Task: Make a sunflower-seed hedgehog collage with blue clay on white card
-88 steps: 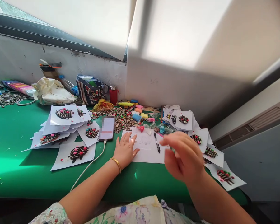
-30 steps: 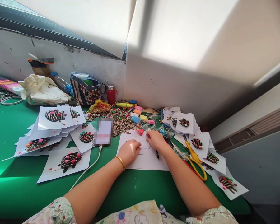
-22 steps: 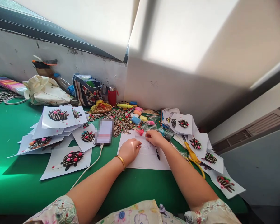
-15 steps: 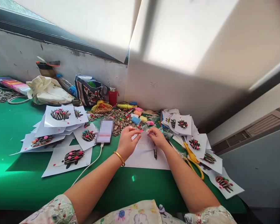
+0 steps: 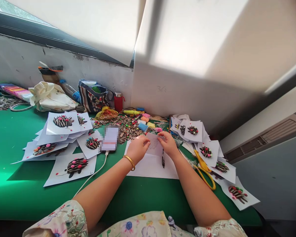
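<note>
A small sheet of paper (image 5: 153, 143) with a faint outline drawing stands tilted between my hands, above a larger white sheet (image 5: 148, 168). My left hand (image 5: 138, 148), with a gold bangle at the wrist, pinches the left edge of the small sheet. At its upper right corner, the thumb and fingers of my right hand (image 5: 168, 144) are closed on the paper. A black pen (image 5: 163, 160) lies on the white sheet beside my right hand. Behind the hands are lumps of coloured clay, among them a blue one (image 5: 142, 127).
Stacked seed-hedgehog pictures lie left (image 5: 77, 167) and right (image 5: 206, 151). A phone (image 5: 110, 140) with a white cable sits left of my hands. Yellow scissors (image 5: 204, 171) lie right. Striped seeds (image 5: 125, 126), a patterned bag (image 5: 91, 97) and a red bottle (image 5: 118, 102) are behind.
My left hand has moved slightly right and down, from the sheet's top toward its left edge. My right hand has risen a little, and more of the drawing shows.
</note>
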The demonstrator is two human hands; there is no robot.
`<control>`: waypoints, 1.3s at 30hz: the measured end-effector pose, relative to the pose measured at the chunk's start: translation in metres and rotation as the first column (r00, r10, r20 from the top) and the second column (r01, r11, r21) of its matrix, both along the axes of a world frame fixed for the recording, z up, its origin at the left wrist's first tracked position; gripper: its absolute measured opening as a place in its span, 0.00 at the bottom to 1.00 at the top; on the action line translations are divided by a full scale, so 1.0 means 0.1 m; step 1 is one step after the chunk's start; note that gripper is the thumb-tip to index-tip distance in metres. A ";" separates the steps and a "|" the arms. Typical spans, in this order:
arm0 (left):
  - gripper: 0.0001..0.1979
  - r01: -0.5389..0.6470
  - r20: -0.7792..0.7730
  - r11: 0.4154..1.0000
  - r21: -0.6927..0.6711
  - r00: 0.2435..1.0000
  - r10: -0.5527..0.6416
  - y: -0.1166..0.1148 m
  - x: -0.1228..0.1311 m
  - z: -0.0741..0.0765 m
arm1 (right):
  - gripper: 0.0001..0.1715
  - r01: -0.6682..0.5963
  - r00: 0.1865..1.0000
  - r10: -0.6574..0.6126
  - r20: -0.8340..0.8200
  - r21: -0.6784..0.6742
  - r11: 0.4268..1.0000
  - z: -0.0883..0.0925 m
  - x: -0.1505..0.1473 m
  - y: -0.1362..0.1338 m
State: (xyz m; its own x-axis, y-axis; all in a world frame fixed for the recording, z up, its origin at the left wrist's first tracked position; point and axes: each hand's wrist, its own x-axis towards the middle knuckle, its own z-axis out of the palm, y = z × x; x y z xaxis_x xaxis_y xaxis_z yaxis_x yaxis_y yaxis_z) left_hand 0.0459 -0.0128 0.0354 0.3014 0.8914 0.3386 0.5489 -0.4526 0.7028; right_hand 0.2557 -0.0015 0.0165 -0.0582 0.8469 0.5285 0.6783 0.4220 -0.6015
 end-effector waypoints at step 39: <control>0.19 0.113 0.740 0.894 -0.433 0.611 0.281 0.02 0.03 -0.31 | 0.30 -0.147 0.539 -0.286 -0.792 -0.423 0.894 -0.22 -0.34 -0.37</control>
State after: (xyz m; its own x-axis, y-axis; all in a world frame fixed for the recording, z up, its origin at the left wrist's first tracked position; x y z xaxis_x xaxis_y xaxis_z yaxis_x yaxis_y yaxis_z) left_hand 0.0486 -0.0106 0.0047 0.0195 0.9997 0.0112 -0.2660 -0.0056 0.9640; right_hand 0.2218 -0.0390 -0.0051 0.2828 0.9558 -0.0797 -0.1954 -0.0239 -0.9804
